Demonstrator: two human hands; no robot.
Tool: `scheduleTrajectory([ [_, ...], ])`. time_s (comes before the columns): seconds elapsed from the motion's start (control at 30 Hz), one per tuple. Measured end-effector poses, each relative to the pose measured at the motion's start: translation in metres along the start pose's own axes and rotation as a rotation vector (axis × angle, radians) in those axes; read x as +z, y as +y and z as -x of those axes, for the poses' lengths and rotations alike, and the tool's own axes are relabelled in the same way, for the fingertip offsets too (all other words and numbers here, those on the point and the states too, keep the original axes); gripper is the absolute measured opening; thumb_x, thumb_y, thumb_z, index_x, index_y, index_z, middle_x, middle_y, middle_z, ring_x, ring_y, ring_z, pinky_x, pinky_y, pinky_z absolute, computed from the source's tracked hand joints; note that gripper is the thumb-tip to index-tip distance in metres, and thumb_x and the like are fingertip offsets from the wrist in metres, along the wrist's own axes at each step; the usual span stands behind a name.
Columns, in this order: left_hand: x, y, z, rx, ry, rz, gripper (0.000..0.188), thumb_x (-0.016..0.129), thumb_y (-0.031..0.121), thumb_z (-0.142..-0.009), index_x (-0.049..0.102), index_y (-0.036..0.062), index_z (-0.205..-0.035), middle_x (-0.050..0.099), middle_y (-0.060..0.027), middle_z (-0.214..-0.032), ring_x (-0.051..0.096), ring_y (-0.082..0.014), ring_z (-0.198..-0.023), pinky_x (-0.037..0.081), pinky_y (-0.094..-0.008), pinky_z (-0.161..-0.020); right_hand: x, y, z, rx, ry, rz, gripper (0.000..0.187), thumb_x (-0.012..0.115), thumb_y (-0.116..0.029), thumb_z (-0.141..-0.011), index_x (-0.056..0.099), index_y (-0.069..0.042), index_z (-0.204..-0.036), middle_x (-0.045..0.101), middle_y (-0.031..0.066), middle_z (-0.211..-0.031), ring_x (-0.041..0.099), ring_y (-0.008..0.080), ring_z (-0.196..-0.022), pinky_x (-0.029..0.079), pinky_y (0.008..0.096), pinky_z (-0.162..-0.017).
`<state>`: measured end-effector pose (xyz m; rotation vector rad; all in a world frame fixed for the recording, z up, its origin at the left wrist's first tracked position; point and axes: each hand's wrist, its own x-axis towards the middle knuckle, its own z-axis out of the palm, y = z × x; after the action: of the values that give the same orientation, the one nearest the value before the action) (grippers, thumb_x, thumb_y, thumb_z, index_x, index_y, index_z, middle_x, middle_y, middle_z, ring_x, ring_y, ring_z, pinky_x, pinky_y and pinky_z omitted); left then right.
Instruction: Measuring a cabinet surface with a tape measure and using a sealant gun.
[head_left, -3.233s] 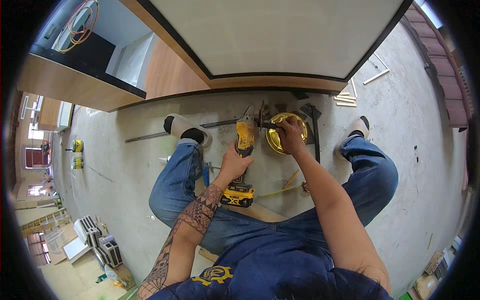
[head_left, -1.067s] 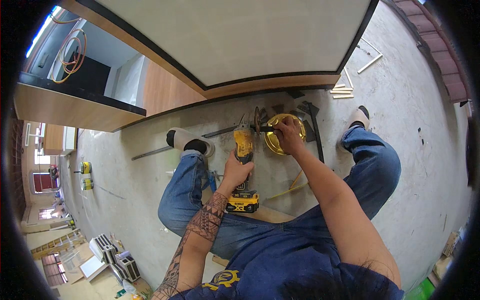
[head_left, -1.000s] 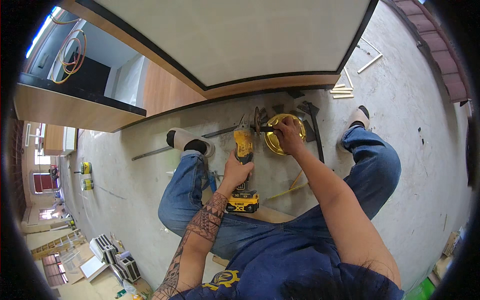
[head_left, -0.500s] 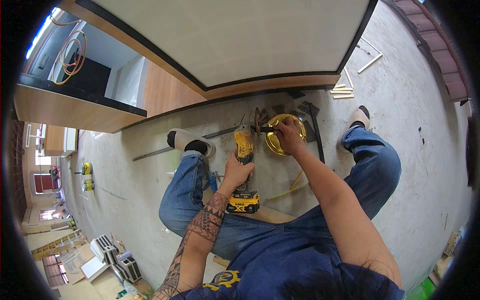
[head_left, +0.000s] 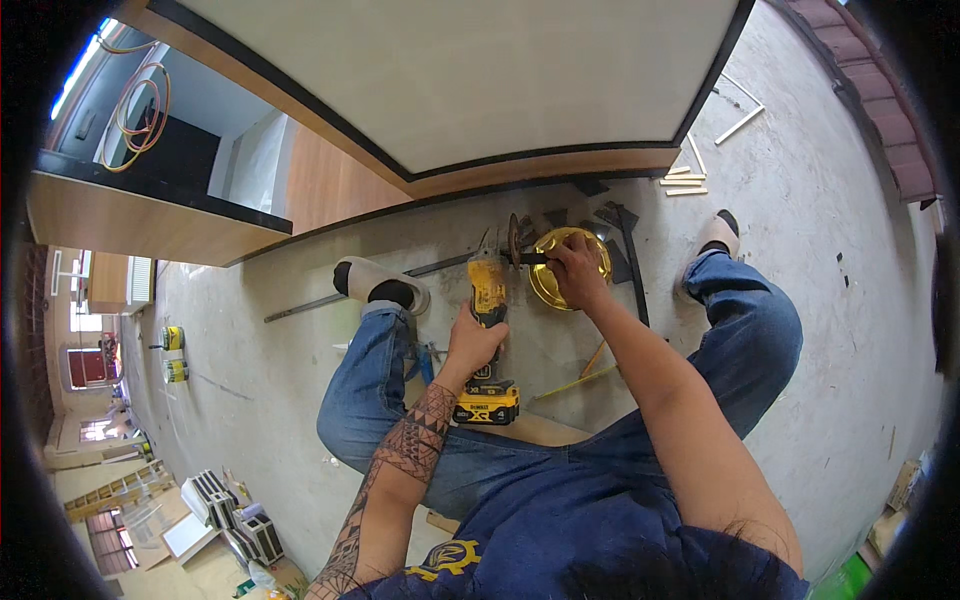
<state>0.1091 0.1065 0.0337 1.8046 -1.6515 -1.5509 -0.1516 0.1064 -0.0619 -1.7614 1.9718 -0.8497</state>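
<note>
My left hand (head_left: 474, 345) is wrapped round the body of a yellow and black cordless angle grinder (head_left: 488, 290), whose battery end lies near my lap. The grinder's thin disc (head_left: 515, 240) stands edge-up on the right of its head. Fingers of my right hand (head_left: 577, 270) pinch a short dark piece (head_left: 536, 259) that reaches left to the disc; whether it touches the disc I cannot tell. Beneath my right hand a round, shiny gold-coloured lid or dish (head_left: 547, 287) rests on the floor, partly covered by the hand.
Dark offcuts (head_left: 617, 262) and a long black strip (head_left: 634, 265) lie beside the gold dish. A wood-edged white cabinet panel (head_left: 470, 80) rises close in front. A long metal bar (head_left: 310, 308) runs by my left foot. Yellow-labelled cans (head_left: 174, 352) stand far left.
The grinder and its disc have shifted very slightly. Both hands keep their hold in nearly the same place.
</note>
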Motion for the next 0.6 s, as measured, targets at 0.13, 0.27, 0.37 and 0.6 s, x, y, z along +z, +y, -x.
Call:
scheduleTrajectory([
  [0.13, 0.001, -0.004, -0.001, -0.015, 0.011, 0.01, 0.059, 0.077, 0.017, -0.084, 0.053, -0.0027, -0.133, 0.076, -0.0126, -0.098, 0.075, -0.0222, -0.071, 0.06, -0.0379, -0.07, 0.0, -0.001, 0.001, -0.019, 0.014, -0.034, 0.027, 0.077, -0.015, -0.096, 0.076, -0.014, -0.123, 0.059, 0.0185, -0.128, 0.057, 0.043, -0.121, 0.048, 0.0559, -0.105],
  [0.27, 0.001, -0.002, 0.0, 0.003, 0.003, 0.01, 0.059, 0.077, 0.017, -0.084, 0.053, -0.0029, -0.134, 0.076, -0.0128, -0.098, 0.075, -0.0222, -0.072, 0.06, -0.0377, -0.07, -0.002, -0.001, 0.001, -0.034, 0.038, -0.022, 0.027, 0.078, -0.015, -0.095, 0.075, -0.014, -0.122, 0.059, 0.0186, -0.128, 0.057, 0.043, -0.121, 0.048, 0.0553, -0.103],
  [0.37, 0.0, 0.002, 0.002, 0.001, -0.001, -0.021, 0.059, 0.077, 0.017, -0.084, 0.053, -0.0035, -0.134, 0.075, -0.0125, -0.097, 0.075, -0.0216, -0.071, 0.06, -0.0371, -0.07, -0.001, -0.001, 0.001, -0.042, 0.046, -0.006, 0.028, 0.078, -0.015, -0.095, 0.076, -0.014, -0.122, 0.06, 0.0185, -0.128, 0.057, 0.0429, -0.121, 0.048, 0.055, -0.102],
  [0.6, 0.0, 0.006, 0.005, -0.011, 0.002, -0.008, 0.058, 0.077, 0.016, -0.084, 0.052, -0.0043, -0.133, 0.075, -0.0114, -0.093, 0.073, -0.0204, -0.07, 0.059, -0.036, -0.068, 0.0, 0.0, 0.0, -0.004, 0.023, -0.029, 0.025, 0.079, -0.016, -0.095, 0.077, -0.014, -0.12, 0.061, 0.0187, -0.127, 0.058, 0.0432, -0.121, 0.048, 0.0549, -0.102],
])
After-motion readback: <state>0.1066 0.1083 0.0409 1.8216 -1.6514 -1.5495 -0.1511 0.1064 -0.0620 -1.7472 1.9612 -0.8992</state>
